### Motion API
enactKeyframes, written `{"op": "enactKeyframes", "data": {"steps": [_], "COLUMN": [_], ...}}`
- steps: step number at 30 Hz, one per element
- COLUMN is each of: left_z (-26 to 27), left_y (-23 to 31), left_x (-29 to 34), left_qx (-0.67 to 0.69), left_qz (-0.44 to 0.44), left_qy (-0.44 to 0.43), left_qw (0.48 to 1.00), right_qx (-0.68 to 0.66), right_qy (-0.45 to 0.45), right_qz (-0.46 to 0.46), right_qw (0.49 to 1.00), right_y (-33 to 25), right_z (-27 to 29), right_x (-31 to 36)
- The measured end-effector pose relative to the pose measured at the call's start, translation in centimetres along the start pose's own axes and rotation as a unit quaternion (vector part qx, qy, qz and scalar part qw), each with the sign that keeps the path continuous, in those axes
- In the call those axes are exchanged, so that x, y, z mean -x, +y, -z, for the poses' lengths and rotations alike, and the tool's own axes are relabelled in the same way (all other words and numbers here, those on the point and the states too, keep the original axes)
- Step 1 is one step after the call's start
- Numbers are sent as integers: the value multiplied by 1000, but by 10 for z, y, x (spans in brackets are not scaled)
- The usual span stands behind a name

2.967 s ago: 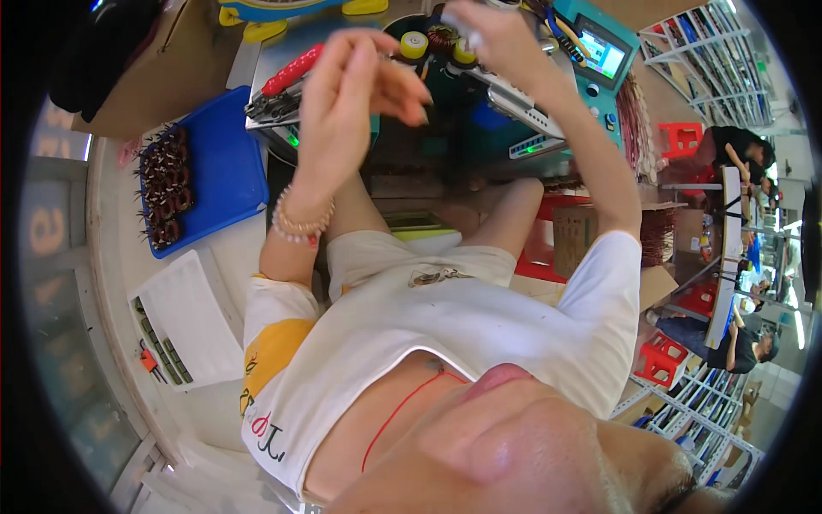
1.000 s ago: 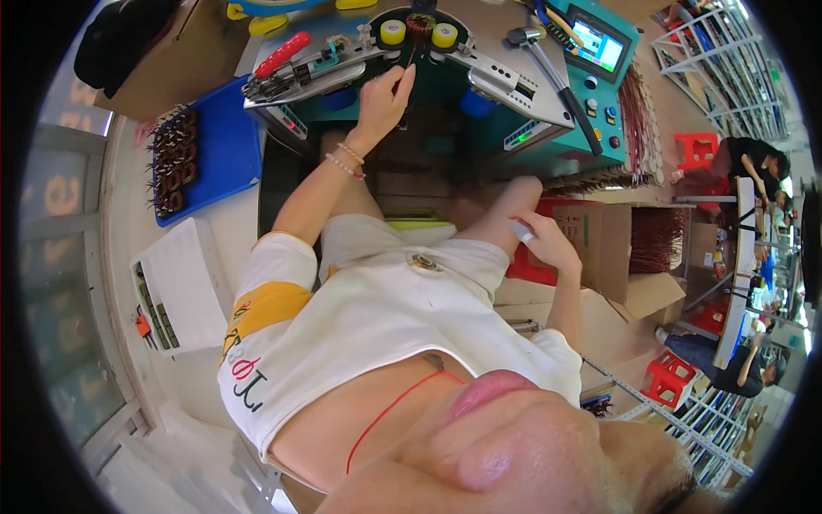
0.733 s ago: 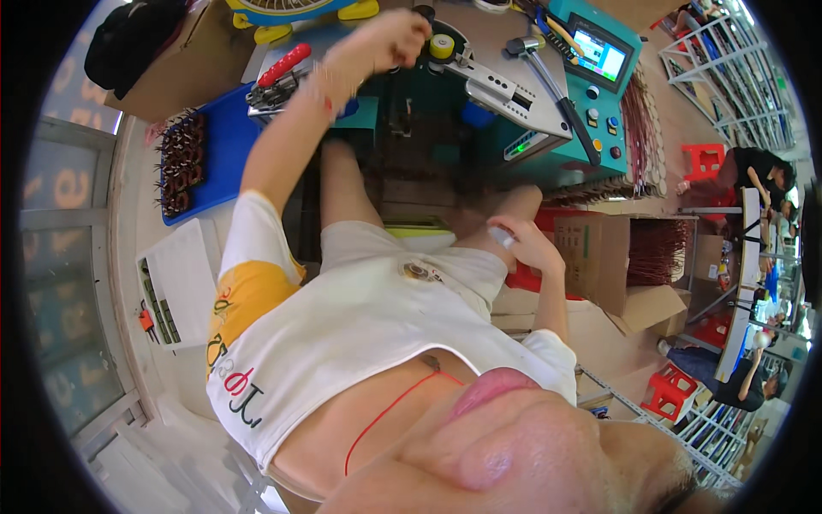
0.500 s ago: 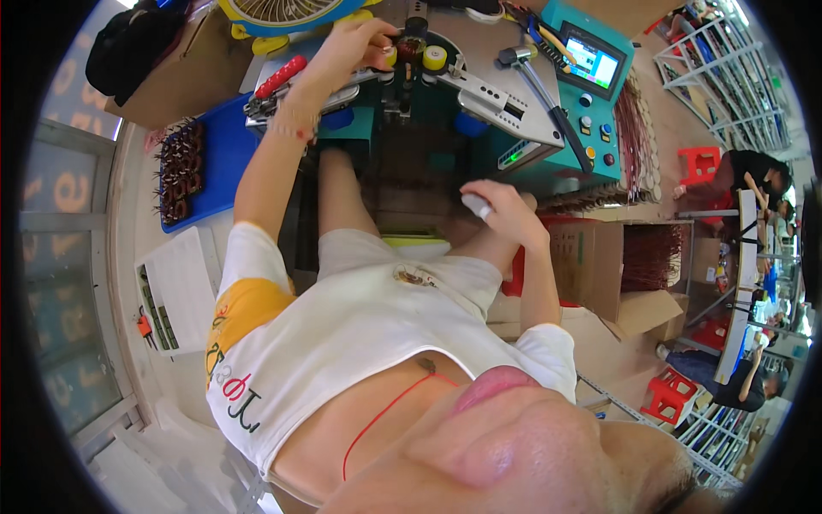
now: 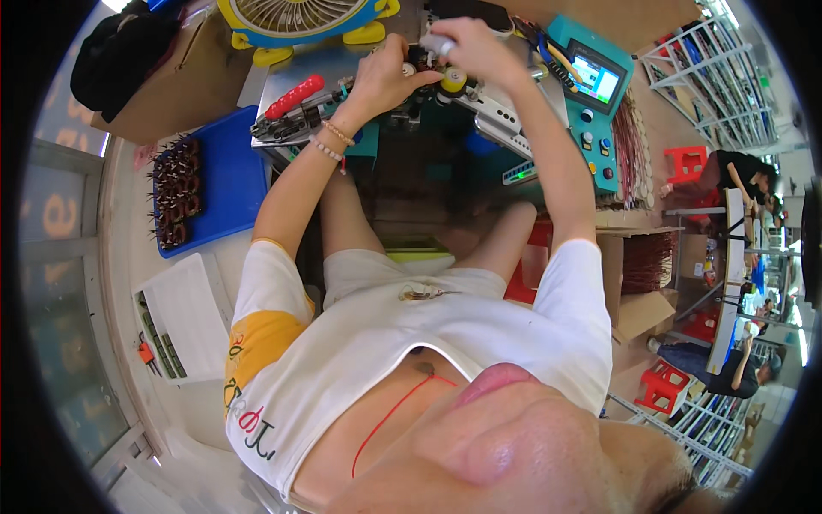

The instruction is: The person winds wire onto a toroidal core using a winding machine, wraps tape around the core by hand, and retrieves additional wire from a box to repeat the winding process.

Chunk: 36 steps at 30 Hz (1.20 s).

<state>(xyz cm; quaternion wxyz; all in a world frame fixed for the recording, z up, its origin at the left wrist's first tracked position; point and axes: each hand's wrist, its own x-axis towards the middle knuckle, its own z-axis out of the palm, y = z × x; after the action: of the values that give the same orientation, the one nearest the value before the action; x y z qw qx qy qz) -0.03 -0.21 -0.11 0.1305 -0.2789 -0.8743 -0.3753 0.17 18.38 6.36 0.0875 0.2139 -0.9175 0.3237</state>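
Note:
My left hand [image 5: 384,84] is over the middle of a bench machine [image 5: 501,120], beside its small rollers. Its thumb stretches right, apart from the fingers, and I see nothing held between them. My right hand [image 5: 479,53] is closed at the machine's centre, just right of the left. Something pale [image 5: 437,44] shows at its fingertips; whether it is held or covers the fingers, I cannot make out. A yellow roller [image 5: 453,81] sits below the right hand. My hands partly hide the machine's dark centre.
A red-handled clamp [image 5: 295,96] is left of my left hand, with a blue-yellow fan [image 5: 295,21] behind. A blue tray [image 5: 235,176] holds several dark ring-shaped coils [image 5: 175,193]. On the right are a teal control box [image 5: 597,77], hanging reddish wires [image 5: 634,141] and a carton [image 5: 638,317].
My right hand has risen from above my right thigh to the machine's centre, beside the left. My left hand has shifted slightly right and down, its thumb now extended. My right forearm now covers the hammer's handle.

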Motion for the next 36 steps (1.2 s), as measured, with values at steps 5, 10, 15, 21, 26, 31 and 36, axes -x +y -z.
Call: {"op": "enactKeyframes", "data": {"steps": [5, 10, 15, 21, 26, 31, 36], "left_z": [-6, -7, 7, 1, 5, 4, 9], "left_y": [0, 0, -15, -3, 1, 4, 7], "left_x": [-10, -11, -10, -17, -18, -17, -16], "left_qx": [22, -26, -125, -132, -137, -143, -151], "left_qz": [-4, 26, -186, -202, -189, -176, -168], "left_qy": [37, 18, 28, -53, -65, -76, -78], "left_qw": [999, 999, 974, 969, 970, 971, 971], "right_qx": [19, 119, -71, -512, -789, -761, -685], "right_qy": [-293, -224, 56, 22, 141, 196, 289], "right_qz": [-48, 104, 73, -268, -180, -124, -106], "right_qw": [955, 962, 993, 816, 570, 605, 661], "right_y": [10, -39, -45, 13, 36, 55, 48], "right_z": [7, 42, 4, -124, -175, -196, -201], "right_x": [-73, -50, 62, 141, 101, 67, 53]}}
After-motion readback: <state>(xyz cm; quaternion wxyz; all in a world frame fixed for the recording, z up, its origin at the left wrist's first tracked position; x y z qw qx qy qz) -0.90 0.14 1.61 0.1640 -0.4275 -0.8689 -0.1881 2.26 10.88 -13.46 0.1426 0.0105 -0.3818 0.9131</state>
